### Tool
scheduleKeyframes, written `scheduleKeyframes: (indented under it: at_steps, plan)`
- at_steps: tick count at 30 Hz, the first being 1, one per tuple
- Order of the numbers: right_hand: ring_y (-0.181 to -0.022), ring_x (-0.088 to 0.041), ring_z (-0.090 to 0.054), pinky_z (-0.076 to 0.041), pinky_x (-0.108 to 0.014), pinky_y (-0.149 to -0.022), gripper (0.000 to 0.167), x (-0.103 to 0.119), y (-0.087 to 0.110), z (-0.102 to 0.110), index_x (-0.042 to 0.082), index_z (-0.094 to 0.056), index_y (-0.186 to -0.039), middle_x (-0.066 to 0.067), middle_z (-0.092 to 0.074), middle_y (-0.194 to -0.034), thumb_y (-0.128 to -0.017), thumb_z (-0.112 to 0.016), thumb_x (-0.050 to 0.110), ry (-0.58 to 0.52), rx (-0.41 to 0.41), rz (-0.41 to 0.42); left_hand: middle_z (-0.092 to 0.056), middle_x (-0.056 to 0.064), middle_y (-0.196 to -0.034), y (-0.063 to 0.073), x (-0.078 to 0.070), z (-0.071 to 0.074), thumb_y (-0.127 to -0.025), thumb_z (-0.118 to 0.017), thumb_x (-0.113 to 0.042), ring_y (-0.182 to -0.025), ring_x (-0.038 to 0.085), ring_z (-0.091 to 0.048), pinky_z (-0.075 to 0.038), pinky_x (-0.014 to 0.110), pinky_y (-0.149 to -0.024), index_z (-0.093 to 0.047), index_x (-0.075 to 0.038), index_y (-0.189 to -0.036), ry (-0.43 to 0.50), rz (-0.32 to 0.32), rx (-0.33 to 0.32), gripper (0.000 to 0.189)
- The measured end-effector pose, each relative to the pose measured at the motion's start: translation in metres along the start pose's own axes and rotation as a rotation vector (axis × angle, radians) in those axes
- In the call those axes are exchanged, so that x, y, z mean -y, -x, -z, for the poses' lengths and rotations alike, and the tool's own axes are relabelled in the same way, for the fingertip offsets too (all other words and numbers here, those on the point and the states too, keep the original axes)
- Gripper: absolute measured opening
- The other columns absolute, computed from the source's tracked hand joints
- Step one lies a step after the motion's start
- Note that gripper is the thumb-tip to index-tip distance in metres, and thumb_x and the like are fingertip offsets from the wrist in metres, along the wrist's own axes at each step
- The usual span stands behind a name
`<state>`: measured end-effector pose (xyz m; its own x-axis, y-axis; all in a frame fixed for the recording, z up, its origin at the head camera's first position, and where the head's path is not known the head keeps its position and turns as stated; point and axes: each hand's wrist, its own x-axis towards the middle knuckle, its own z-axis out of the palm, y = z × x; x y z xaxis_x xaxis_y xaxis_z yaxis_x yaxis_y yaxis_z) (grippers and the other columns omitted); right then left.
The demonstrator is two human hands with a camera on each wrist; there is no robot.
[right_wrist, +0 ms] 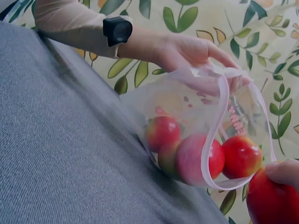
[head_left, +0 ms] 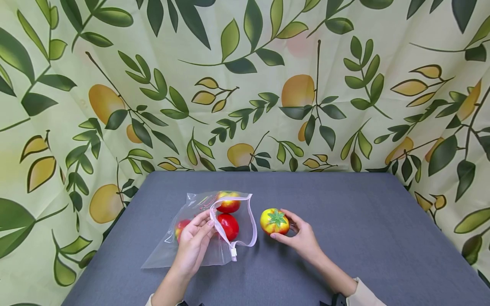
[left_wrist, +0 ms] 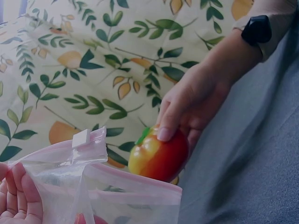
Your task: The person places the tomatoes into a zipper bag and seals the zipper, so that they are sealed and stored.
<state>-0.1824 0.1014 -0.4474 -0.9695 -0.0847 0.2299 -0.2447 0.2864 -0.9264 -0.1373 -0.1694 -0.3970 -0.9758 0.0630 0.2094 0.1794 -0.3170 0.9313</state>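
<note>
A clear plastic slider bag (head_left: 218,257) with a pale pink rim lies on the table, its mouth spread toward the right. My left hand (head_left: 194,242) pinches the rim at the bag's near left side. Inside are several red and yellow fruits, among them a red one (head_left: 229,227) and a red-yellow one (head_left: 228,204) near the mouth. Just right of the opening, my right hand (head_left: 303,238) grips a yellow-red tomato (head_left: 274,221) between thumb and fingers, its green star-shaped leaf top facing up. In the right wrist view the tomato (right_wrist: 270,200) sits right at the bag's rim.
Beneath everything is a grey cloth-covered table (head_left: 363,225). A curtain printed with leaves and fruit (head_left: 245,106) hangs behind the table and along its sides. The white slider (head_left: 233,253) is at the near corner of the bag's mouth.
</note>
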Motion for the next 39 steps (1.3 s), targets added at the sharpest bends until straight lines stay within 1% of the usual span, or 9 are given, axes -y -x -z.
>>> scheduleKeyframes:
  at_steps: [12, 23, 29, 34, 39]
  plan:
    - [-0.097, 0.012, -0.055, -0.048, -0.006, -0.089, 0.069, 0.006, 0.001, -0.002, -0.007, -0.054, -0.129, -0.025, -0.062, -0.124, -0.068, -0.084, 0.004, -0.030, 0.033, 0.040, -0.063, -0.010, -0.111, 0.000, 0.000, 0.000, -0.097, -0.046, -0.003, -0.102, 0.007, -0.061, -0.053, 0.017, -0.092, -0.059, -0.020, -0.117, -0.001, -0.002, 0.003, 0.029]
    - [-0.097, 0.010, -0.055, -0.049, -0.007, -0.089, 0.069, 0.011, 0.001, -0.004, -0.006, -0.054, -0.129, -0.024, -0.062, -0.124, -0.069, -0.084, 0.006, -0.030, 0.048, 0.034, -0.063, -0.010, -0.111, 0.000, 0.000, 0.000, -0.097, -0.046, -0.001, -0.101, 0.007, -0.061, -0.053, 0.017, -0.091, -0.060, -0.019, -0.117, 0.012, -0.010, 0.011, 0.030]
    - [-0.098, 0.009, -0.055, -0.049, -0.009, -0.090, 0.068, 0.014, 0.002, -0.006, -0.005, -0.055, -0.129, -0.023, -0.063, -0.125, -0.069, -0.084, 0.007, -0.036, 0.062, 0.032, -0.064, -0.011, -0.111, -0.001, 0.000, 0.000, -0.097, -0.045, -0.001, -0.101, 0.006, -0.062, -0.053, 0.017, -0.091, -0.060, -0.020, -0.116, 0.017, -0.015, 0.020, 0.031]
    - [-0.099, 0.009, -0.055, -0.049, -0.008, -0.090, 0.067, 0.018, 0.004, -0.008, -0.003, -0.055, -0.130, -0.022, -0.062, -0.126, -0.070, -0.084, 0.009, -0.037, 0.076, 0.025, -0.064, -0.011, -0.110, 0.000, 0.000, 0.000, -0.097, -0.046, -0.002, -0.101, 0.006, -0.062, -0.053, 0.017, -0.091, -0.061, -0.021, -0.116, 0.009, -0.011, 0.015, 0.031]
    - [-0.100, 0.009, -0.055, -0.048, -0.006, -0.090, 0.068, 0.020, 0.006, -0.010, -0.003, -0.054, -0.130, -0.024, -0.061, -0.127, -0.070, -0.083, 0.009, -0.057, 0.099, 0.022, -0.064, -0.011, -0.111, 0.000, 0.000, 0.000, -0.097, -0.046, -0.002, -0.101, 0.007, -0.062, -0.053, 0.017, -0.091, -0.061, -0.021, -0.116, 0.004, -0.010, 0.014, 0.031]
